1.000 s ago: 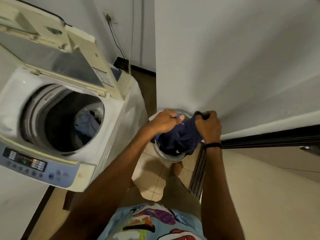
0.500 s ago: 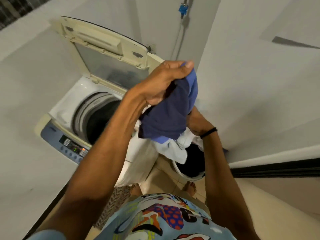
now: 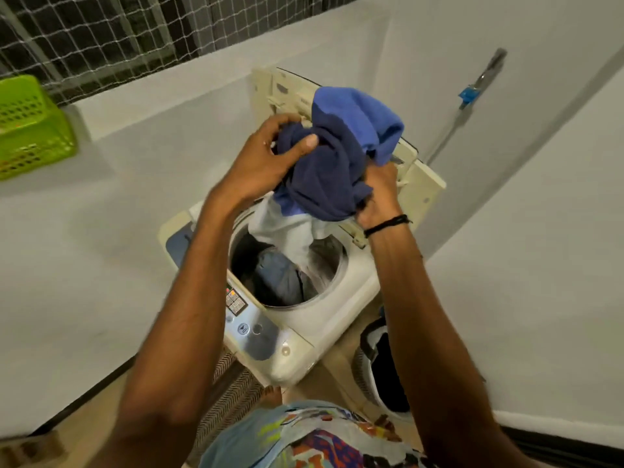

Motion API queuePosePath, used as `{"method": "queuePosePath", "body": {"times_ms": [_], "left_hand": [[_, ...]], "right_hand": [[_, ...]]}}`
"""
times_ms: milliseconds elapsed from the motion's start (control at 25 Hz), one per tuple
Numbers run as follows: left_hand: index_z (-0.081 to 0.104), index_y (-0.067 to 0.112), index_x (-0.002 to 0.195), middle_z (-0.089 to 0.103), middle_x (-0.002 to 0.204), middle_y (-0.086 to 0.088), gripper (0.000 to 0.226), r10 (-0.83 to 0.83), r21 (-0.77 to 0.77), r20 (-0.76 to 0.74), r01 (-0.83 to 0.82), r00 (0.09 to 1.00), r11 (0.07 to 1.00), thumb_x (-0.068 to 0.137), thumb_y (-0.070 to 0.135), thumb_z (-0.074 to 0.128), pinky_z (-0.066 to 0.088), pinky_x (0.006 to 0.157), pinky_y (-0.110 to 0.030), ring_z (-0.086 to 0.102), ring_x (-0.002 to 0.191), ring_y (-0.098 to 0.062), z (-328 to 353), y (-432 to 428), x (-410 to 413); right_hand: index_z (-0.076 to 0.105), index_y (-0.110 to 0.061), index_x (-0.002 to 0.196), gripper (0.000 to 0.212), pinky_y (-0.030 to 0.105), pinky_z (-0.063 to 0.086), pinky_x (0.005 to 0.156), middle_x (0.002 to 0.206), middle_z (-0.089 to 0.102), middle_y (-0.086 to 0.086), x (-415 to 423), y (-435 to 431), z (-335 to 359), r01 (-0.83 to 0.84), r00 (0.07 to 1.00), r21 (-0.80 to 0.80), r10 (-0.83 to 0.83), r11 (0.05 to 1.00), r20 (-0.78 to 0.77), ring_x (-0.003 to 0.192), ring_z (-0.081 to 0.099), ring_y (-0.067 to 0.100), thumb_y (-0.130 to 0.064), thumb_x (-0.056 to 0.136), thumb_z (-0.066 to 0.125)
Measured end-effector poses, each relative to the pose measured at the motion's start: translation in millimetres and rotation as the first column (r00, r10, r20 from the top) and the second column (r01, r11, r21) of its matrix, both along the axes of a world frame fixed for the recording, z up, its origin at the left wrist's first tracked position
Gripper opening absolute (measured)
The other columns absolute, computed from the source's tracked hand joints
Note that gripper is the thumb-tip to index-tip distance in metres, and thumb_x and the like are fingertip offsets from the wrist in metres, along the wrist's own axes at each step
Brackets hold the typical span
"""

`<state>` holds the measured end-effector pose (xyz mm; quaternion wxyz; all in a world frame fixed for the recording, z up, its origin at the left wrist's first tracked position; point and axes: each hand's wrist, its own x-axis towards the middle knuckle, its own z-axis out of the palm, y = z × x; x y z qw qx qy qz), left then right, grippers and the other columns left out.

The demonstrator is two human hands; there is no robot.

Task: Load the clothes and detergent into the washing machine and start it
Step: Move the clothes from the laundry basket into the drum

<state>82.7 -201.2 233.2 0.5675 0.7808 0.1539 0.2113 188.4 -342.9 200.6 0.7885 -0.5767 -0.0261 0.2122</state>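
White walls (image 3: 101, 231) all round, dim warm light. Far left, a ledge (image 3: 202, 82) holds a green basket (image 3: 30, 130) under a dark window (image 3: 101, 35) covered with white netting; far right, a grey pipe (image 3: 449, 130) with a blue fitting (image 3: 467, 94) runs down the wall. Beige floor (image 3: 77, 430) near left with dark skirting (image 3: 84, 395), chevron mat (image 3: 233, 393) near centre.

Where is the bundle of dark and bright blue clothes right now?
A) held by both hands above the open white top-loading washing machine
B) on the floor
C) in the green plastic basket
A: the left hand and right hand grip the bundle of blue clothes over the washing machine and its open drum.
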Motion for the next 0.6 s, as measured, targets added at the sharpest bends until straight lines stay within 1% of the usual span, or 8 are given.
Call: {"method": "queuePosePath", "body": {"times_ms": [80,200,320,400,440,520,560,600], "left_hand": [[0.060,0.018,0.120,0.065,0.116,0.001,0.026,0.076,-0.004,-0.022,-0.076,0.997,0.997,0.095,0.022,0.065,0.051,0.086,-0.019,0.062,0.099,-0.005,-24.4,20.6,2.2],[0.065,0.005,0.116,0.067,0.112,-0.006,0.021,0.145,0.024,-0.097,-0.144,0.985,0.989,0.096,0.010,0.061,0.052,0.093,-0.033,0.063,0.104,-0.018,-74.0,52.0,6.9],[0.068,0.010,0.114,0.070,0.114,-0.010,0.022,0.204,0.056,-0.252,-0.196,0.946,0.979,0.093,0.008,0.060,0.051,0.099,-0.042,0.064,0.109,-0.027,-116.7,69.1,10.7],[0.066,0.013,0.118,0.069,0.120,-0.009,0.028,0.214,0.082,-0.368,-0.197,0.905,0.977,0.091,0.009,0.057,0.049,0.101,-0.039,0.063,0.114,-0.027,-137.9,72.5,9.8],[0.064,0.013,0.122,0.067,0.125,-0.009,0.031,0.217,0.099,-0.417,-0.193,0.883,0.976,0.092,0.011,0.056,0.047,0.101,-0.035,0.061,0.117,-0.027,-145.1,71.9,7.6],[0.060,0.013,0.129,0.062,0.132,-0.008,0.036,0.240,0.062,-0.463,-0.238,0.853,0.969,0.093,0.015,0.060,0.043,0.099,-0.028,0.058,0.121,-0.025,-160.3,67.7,2.4],[0.060,0.013,0.129,0.061,0.132,-0.006,0.036,0.266,0.027,-0.460,-0.287,0.847,0.958,0.093,0.018,0.062,0.042,0.099,-0.027,0.057,0.120,-0.023,-166.8,63.0,-0.2],[0.060,0.014,0.127,0.062,0.128,-0.005,0.035,0.304,-0.005,-0.447,-0.342,0.842,0.940,0.093,0.020,0.064,0.044,0.101,-0.029,0.058,0.117,-0.021,-172.8,56.6,-1.8]], "right_hand": [[0.058,-0.016,0.073,0.018,0.031,0.048,0.058,0.068,0.059,0.003,-7.8,27.5,-19.2,0.022,0.996,-0.037,-0.025,0.999,-0.086,0.059,0.056,0.020,-0.016,0.089,0.065],[0.064,-0.013,0.084,0.007,0.031,0.053,0.061,0.078,0.066,0.004,-15.7,59.4,-61.7,0.016,0.982,-0.097,-0.034,0.995,-0.185,0.067,0.063,0.019,-0.017,0.089,0.067],[0.064,-0.011,0.091,0.004,0.029,0.051,0.057,0.077,0.064,0.003,-15.1,76.8,-103.4,-0.064,0.955,-0.161,0.014,0.985,-0.295,0.067,0.061,0.019,-0.014,0.090,0.064],[0.064,-0.010,0.096,0.009,0.032,0.051,0.061,0.086,0.063,0.007,-12.4,77.4,-126.5,-0.190,0.928,-0.231,0.097,0.954,-0.361,0.078,0.060,0.024,-0.010,0.089,0.058],[0.065,-0.010,0.097,0.012,0.037,0.050,0.064,0.090,0.062,0.008,-10.3,74.2,-136.7,-0.272,0.914,-0.308,0.144,0.912,-0.379,0.082,0.058,0.026,-0.009,0.087,0.057],[0.066,-0.009,0.092,0.010,0.038,0.049,0.065,0.084,0.060,0.008,-6.3,61.0,-152.1,-0.392,0.892,-0.454,0.211,0.800,-0.399,0.072,0.054,0.024,-0.008,0.085,0.059],[0.066,-0.010,0.088,0.008,0.036,0.048,0.063,0.078,0.059,0.007,-4.6,53.0,-155.0,-0.409,0.889,-0.485,0.219,0.773,-0.402,0.065,0.052,0.021,-0.007,0.085,0.059],[0.067,-0.010,0.086,0.008,0.034,0.050,0.064,0.074,0.058,0.006,-2.5,45.0,-157.3,-0.404,0.890,-0.482,0.213,0.777,-0.402,0.063,0.053,0.020,-0.007,0.086,0.059]]}}
